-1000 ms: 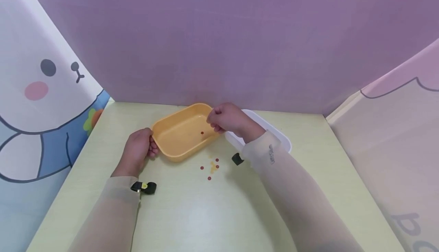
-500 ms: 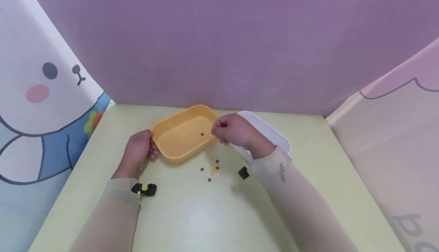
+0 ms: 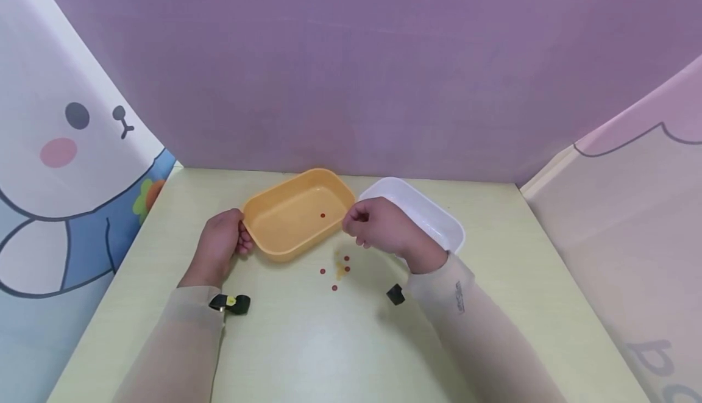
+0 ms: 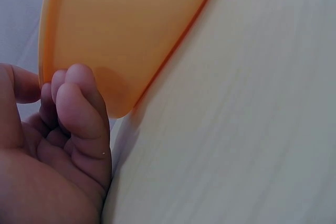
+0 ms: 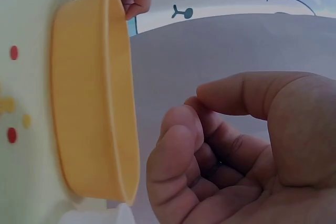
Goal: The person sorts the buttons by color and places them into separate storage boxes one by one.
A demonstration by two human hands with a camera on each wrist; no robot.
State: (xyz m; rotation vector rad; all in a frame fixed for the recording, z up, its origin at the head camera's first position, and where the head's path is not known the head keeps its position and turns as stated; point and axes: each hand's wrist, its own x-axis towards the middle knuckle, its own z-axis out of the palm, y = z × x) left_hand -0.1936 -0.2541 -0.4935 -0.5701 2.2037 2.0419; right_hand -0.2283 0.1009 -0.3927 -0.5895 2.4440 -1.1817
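Observation:
My left hand (image 3: pixel 220 241) pinches the left end of an orange plastic tray (image 3: pixel 280 223), thumb and fingers at its rim. A small red disc (image 3: pixel 322 215) lies inside that tray. Off the tray's right front side hovers my right hand (image 3: pixel 381 226), its fingers curled and the thumb tip close to the index finger. Nothing shows between those fingertips in the right wrist view. On the table in front of the tray are several red discs (image 3: pixel 334 288) around a few small yellow pieces (image 3: pixel 340 267).
A white tray (image 3: pixel 425 208) stands right of the orange one, partly hidden behind my right hand and wrist. A purple backdrop (image 3: pixel 351 86) rises at the table's far edge. Printed panels (image 3: pixel 71 208) flank both sides.
My right hand has moved from over the orange tray's right end towards me and slightly right, uncovering more of both trays. The left hand stays on the rim.

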